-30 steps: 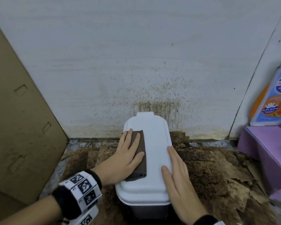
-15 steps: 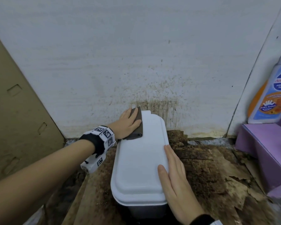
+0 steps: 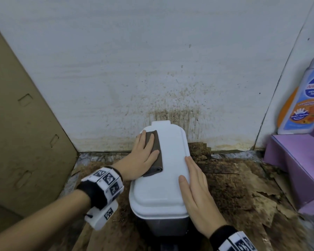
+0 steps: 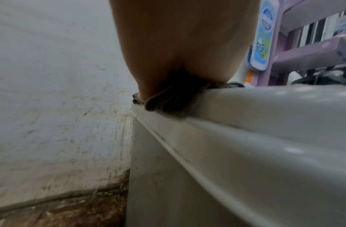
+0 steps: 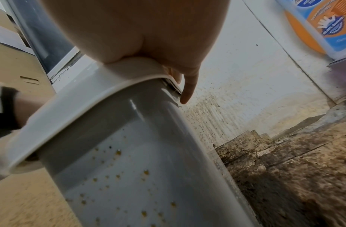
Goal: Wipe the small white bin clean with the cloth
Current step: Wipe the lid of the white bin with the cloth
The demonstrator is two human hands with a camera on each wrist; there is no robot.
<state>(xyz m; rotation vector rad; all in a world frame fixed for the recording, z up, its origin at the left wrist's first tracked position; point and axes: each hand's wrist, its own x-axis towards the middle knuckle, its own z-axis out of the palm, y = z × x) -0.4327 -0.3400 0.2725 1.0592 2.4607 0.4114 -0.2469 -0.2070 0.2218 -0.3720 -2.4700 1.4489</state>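
The small white bin [image 3: 168, 171] stands on the floor against the stained wall, its lid down. A folded brown cloth [image 3: 155, 151] lies on the lid's left far part. My left hand [image 3: 144, 156] lies flat on the cloth with straight fingers and presses it onto the lid. In the left wrist view the cloth [image 4: 168, 101] bulges out from under the palm at the lid's edge. My right hand [image 3: 194, 189] rests flat along the lid's right edge, fingers straight. The right wrist view shows the bin's grey side [image 5: 129, 161] speckled with brown spots below the lid rim.
A cardboard sheet [image 3: 22, 124] leans at the left. A purple box [image 3: 301, 165] with a cleaner bottle [image 3: 303, 98] on it stands at the right. The floor [image 3: 239, 187] around the bin is covered with dirty, torn brown paper. The wall [image 3: 174, 113] behind the bin is splattered brown.
My left hand slid the cloth from the lid's middle to its far left corner, then back a little toward me. The right hand stayed on the lid's right edge.
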